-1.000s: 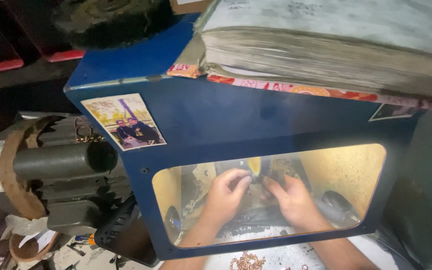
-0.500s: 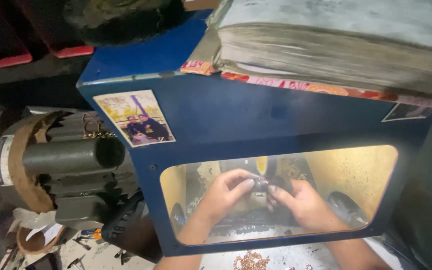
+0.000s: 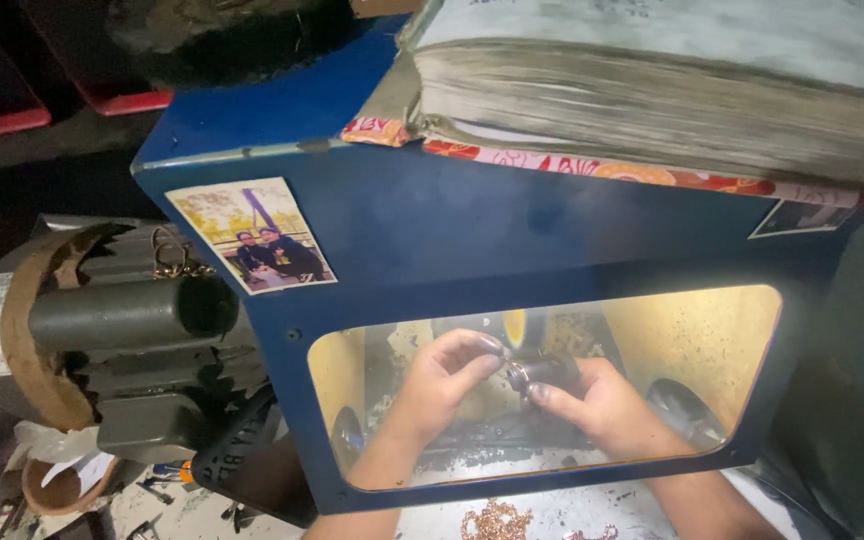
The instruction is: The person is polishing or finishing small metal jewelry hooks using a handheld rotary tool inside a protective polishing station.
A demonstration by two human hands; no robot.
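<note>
Both my hands reach inside a blue metal cabinet (image 3: 472, 240) and show through its lit window. My left hand (image 3: 442, 378) and my right hand (image 3: 597, 400) meet in the middle, fingertips pinching a small round metal piece (image 3: 522, 374). A yellow wheel (image 3: 516, 326) stands just behind the piece. The inside walls glow yellow and are speckled with dust.
A thick old book (image 3: 672, 85) lies on top of the cabinet. A photo sticker (image 3: 252, 235) is stuck on the front. A grey electric motor (image 3: 102, 330) sits to the left. Copper-coloured chain pieces (image 3: 497, 522) lie below the window.
The view has shifted, so the cabinet sits further right and lower in frame. My fingers have closed in on the small metal piece between my hands.
</note>
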